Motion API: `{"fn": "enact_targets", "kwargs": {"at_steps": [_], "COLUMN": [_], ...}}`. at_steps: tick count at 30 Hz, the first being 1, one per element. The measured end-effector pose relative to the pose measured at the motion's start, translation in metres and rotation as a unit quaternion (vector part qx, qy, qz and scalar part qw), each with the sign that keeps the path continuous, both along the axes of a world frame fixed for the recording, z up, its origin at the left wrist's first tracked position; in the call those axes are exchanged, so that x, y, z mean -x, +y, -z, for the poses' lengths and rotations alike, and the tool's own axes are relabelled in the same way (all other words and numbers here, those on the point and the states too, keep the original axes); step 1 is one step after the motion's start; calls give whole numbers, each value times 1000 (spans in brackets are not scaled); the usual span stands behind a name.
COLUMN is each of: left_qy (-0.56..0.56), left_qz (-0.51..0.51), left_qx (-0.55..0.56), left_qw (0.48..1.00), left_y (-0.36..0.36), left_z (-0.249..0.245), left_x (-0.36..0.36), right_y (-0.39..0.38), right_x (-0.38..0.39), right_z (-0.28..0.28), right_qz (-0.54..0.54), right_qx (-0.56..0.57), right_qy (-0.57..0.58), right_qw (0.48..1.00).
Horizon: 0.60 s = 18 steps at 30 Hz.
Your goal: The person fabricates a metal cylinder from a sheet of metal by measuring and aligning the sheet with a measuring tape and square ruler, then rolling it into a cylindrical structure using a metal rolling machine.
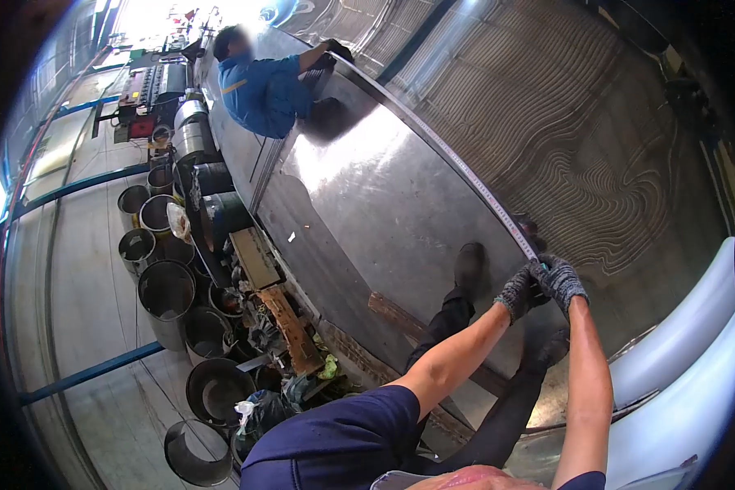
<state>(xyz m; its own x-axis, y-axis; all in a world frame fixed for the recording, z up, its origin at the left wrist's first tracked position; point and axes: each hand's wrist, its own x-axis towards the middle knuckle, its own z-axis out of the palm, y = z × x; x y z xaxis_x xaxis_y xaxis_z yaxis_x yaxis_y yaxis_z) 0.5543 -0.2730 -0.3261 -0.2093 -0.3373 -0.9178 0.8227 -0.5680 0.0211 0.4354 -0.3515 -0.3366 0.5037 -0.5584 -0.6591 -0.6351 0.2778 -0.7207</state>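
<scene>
My left hand (516, 294), in a grey knit glove, has its fingers closed at the near end of a tape measure (510, 229). My right hand (562, 282), gloved alike, is closed around the same end, right beside the left. A bit of green shows between the hands; the case is mostly hidden by the gloves. The pulled-out blade runs along the edge of a shiny metal sheet (392, 196). At its far end, a crouching co-worker in a blue shirt (261, 96) has a dark-gloved hand (338, 51) at the sheet's edge.
Several open metal cylinders (167, 290) stand along the left, near a wooden block (256, 258) and scrap. A wooden plank (396, 317) lies by my boot (469, 265). Wavy reflections cover a metal surface (563, 139) at the right, with large white rolls (678, 327) nearer me.
</scene>
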Motion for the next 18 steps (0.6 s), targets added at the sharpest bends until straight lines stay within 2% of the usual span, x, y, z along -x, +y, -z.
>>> {"fn": "enact_targets", "kwargs": {"at_steps": [2, 4, 8, 10, 11, 12, 13, 14, 16, 17, 18], "left_qy": [-4, 7, 9, 23, 62, 96, 131, 147, 165, 181, 132], "left_qz": [1, 7, -14, 4, -23, -35, -45, -42, -42, -39, -13], "left_qx": [-4, 26, 15, 76, 127, 161, 194, 186, 141, 120, 73], "left_qw": [1000, 1000, 1000, 997, 990, 982, 971, 971, 975, 975, 988], "left_y": [4, 6, 6, 11, 23, 30, 37, 35, 35, 43, 53], "left_z": [0, 1, 0, 5, 42, 55, 68, 55, 36, 36, 38], "left_x": [3, 3, 6, 5, 0, 8, 16, 19, 31, 40, 51], "right_y": [-2, 3, 6, 7, 3, 8, 16, 26, 40, 52, 69], "right_x": [0, 3, 6, 5, 0, 4, 10, 16, 36, 54, 72], "right_z": [-13, -10, 6, 11, 10, 9, 20, 33, 10, 27, 42], "right_qz": [-8, -2, -5, -16, -27, -40, -30, -18, 31, 38, 46], "right_qx": [-11, -7, 5, 22, 32, 34, 73, 110, 105, 84, 65], "right_qy": [50, 25, 16, 27, 38, 59, 32, 6, 54, 70, 83], "right_qw": [999, 1000, 1000, 999, 998, 997, 996, 994, 992, 993, 993]}}
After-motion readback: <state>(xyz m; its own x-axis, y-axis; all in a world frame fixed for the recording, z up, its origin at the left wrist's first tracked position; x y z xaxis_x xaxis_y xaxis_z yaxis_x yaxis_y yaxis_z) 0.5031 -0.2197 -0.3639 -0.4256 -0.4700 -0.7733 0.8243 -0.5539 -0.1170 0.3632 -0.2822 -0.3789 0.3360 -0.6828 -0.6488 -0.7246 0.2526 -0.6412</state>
